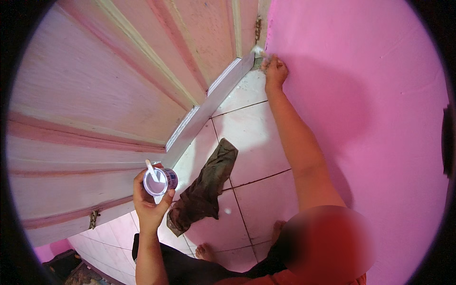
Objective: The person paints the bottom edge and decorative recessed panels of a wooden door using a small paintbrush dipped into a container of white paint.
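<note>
My left hand [148, 202] is wrapped round a small paint can [172, 179], held upright with its mouth facing up. A pale flat stick [150, 167] leans inside the can, and light paint shows within. My right arm stretches far forward along the pink wall [380, 156]. At its end my right hand [276, 73] is closed near the bottom corner where the wall meets the door frame. A small whitish patch or tip shows just past its fingers; what they hold is too small to make out.
A panelled wooden door [118, 71] with pale and pinkish streaks fills the left side. One hinge [258, 29] shows near the far corner. A crumpled dark brown rag [204, 190] lies on the white floor tiles [261, 199], before my bare feet [205, 252]. Dark items [66, 267] sit at lower left.
</note>
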The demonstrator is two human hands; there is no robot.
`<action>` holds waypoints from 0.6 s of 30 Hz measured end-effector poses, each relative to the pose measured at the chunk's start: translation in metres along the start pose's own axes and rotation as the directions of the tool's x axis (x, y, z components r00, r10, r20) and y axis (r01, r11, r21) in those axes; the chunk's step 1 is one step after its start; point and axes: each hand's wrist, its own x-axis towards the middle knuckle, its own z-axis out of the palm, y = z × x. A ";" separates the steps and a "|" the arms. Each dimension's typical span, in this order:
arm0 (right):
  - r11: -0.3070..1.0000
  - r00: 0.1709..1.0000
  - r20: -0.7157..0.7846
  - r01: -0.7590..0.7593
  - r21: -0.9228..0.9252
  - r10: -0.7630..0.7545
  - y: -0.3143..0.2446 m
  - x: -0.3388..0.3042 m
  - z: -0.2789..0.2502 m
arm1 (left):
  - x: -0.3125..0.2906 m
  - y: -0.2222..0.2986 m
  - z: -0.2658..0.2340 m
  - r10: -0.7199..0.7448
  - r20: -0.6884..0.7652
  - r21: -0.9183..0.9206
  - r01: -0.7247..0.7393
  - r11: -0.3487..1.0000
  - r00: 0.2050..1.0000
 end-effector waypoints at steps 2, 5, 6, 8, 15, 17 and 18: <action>0.987 0.999 -0.048 0.030 0.156 -0.023 -0.006 0.000 0.002 | 0.001 0.001 -0.001 0.000 0.000 -0.011 0.000 1.000 1.000; 0.997 0.998 -0.065 0.001 0.076 0.004 0.001 -0.007 0.002 | 0.000 0.002 -0.001 0.008 0.006 0.012 -0.008 1.000 1.000; 0.991 0.984 -0.165 0.047 -0.122 -0.067 0.011 -0.010 0.002 | 0.001 0.004 0.002 0.005 0.006 0.004 -0.005 1.000 1.000; 0.946 0.955 -0.252 0.071 -0.318 -0.156 0.029 -0.008 0.000 | 0.001 0.004 0.002 0.004 0.010 -0.005 -0.004 1.000 1.000; 0.961 0.992 -0.064 0.088 -0.261 -0.108 -0.025 -0.032 0.032 | -0.004 0.003 -0.007 -0.015 -0.009 0.015 0.015 1.000 1.000; 0.946 0.991 -0.049 0.101 -0.307 -0.122 -0.035 -0.019 0.029 | 0.000 0.004 -0.002 -0.004 0.008 0.002 0.004 1.000 1.000; 0.951 0.974 -0.084 0.182 -0.250 -0.209 -0.041 -0.010 0.031 | 0.001 0.004 0.001 0.009 0.017 -0.011 -0.009 1.000 1.000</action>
